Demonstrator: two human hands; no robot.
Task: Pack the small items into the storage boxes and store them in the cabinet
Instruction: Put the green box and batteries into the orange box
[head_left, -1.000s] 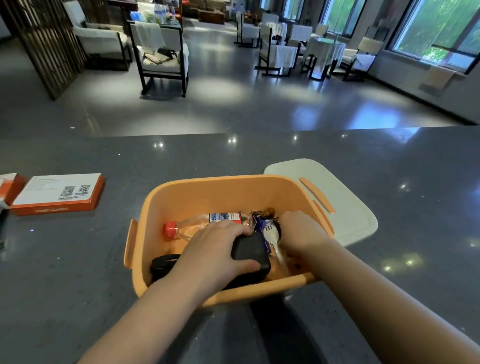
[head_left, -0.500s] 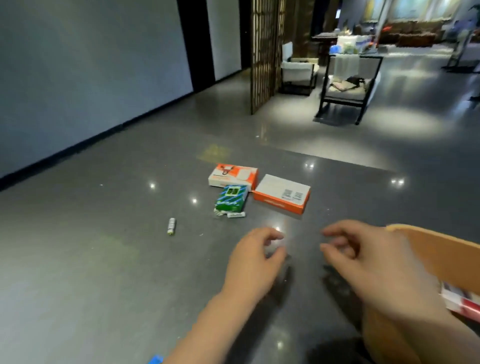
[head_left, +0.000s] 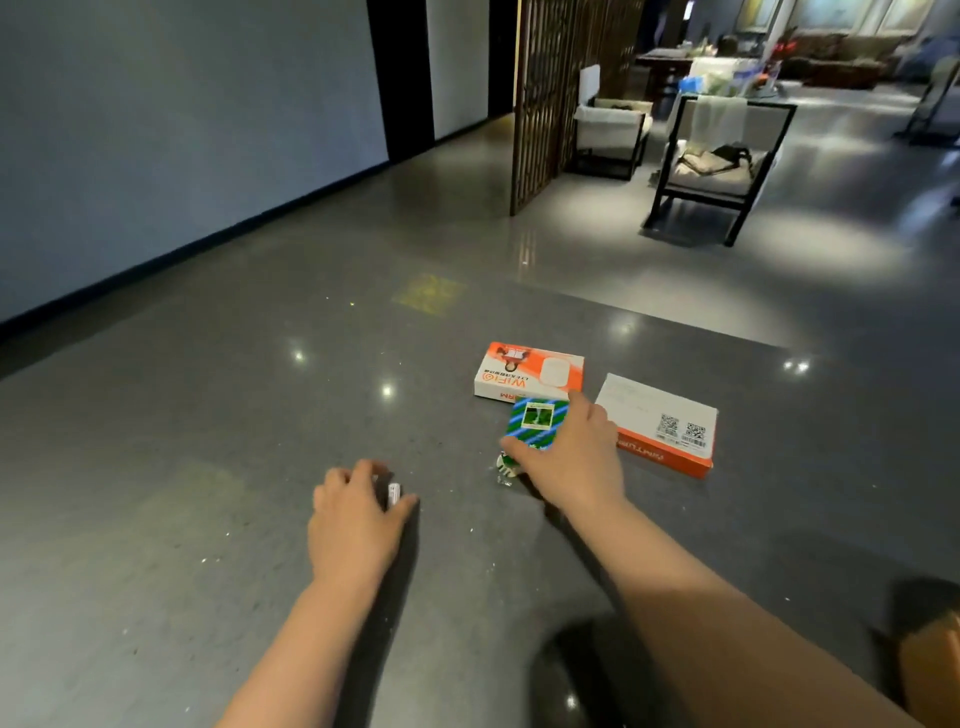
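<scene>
Polished dark grey stone makes up the counter (head_left: 218, 467), which shines with ceiling-light spots and looks slick enough for small things to slide on; beyond it, in the upper right of the frame, lie a glossy floor, a wooden screen (head_left: 566, 88) and dark-framed chairs (head_left: 722, 156). At centre frame the left hand (head_left: 353, 525) curls narrowly round a small white battery (head_left: 394, 493), light, hard and likely to roll, so a pinch across its middle suits it. Right of it, the right hand (head_left: 571, 457) spreads over a green and blue striped packet (head_left: 537, 422), thumb at its near edge; whether it grips yet I cannot tell. That packet looks light and stiff, best taken by its long edges. Two flat orange and white boxes (head_left: 530, 371) (head_left: 660, 423) lie just behind, and an orange bin's (head_left: 935, 665) edge shows at lower right.
</scene>
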